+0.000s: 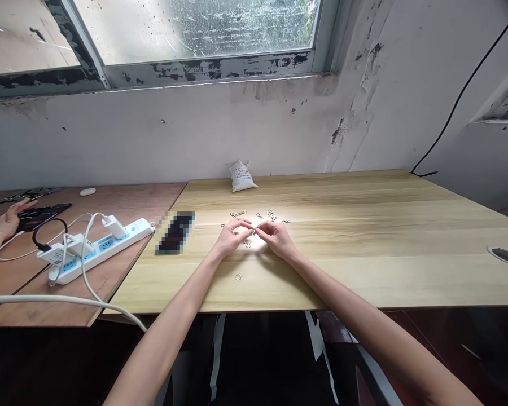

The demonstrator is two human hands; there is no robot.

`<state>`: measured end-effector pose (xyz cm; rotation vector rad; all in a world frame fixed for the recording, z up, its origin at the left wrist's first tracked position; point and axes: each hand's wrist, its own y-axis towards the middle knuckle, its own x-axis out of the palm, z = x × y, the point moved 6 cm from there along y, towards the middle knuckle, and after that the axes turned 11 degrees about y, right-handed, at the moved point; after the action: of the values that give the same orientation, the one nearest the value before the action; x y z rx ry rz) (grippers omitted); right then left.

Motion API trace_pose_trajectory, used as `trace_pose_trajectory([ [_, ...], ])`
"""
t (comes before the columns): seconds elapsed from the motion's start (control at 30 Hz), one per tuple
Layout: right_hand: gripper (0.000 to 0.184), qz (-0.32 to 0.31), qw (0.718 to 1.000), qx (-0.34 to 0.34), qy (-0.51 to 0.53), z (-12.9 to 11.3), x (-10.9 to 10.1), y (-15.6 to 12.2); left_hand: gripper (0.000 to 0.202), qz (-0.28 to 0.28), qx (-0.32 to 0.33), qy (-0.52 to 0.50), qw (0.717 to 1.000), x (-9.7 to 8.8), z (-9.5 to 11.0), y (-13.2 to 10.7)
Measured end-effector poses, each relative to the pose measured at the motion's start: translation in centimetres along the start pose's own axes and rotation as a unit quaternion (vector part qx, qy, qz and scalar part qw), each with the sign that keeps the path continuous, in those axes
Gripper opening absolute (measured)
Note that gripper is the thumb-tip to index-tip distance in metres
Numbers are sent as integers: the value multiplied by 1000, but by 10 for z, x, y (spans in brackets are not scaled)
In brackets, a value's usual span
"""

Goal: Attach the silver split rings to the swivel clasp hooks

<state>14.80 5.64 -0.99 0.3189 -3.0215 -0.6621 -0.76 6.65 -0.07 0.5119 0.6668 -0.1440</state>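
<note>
My left hand and my right hand meet over the light wooden table. Thumb and fingers of both are pinched together at the tips. Between them is a small metal key-ring piece, mostly covered by the fingertips. Just below it lies another small metal ring with links. Beyond the hands are several ring-and-chain pieces, scattered in a loose group. A single plain ring rests nearer the table's front edge.
A small white printed packet stands by the wall. Left of my arm lies a pixelated dark flat object. A white power strip with plugs and cables sits on the brown table. Another person's hand touches a dark device.
</note>
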Motion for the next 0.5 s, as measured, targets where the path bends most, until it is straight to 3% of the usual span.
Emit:
trace_pose_trajectory([
  [0.27,34,-22,999,17,-19,7,-4,0,4,94,55,171,979,-9,20,-6],
  [0.5,22,13,990,-50,-135,-2,-12,2,7,128,74,250,957,-13,23,-8],
])
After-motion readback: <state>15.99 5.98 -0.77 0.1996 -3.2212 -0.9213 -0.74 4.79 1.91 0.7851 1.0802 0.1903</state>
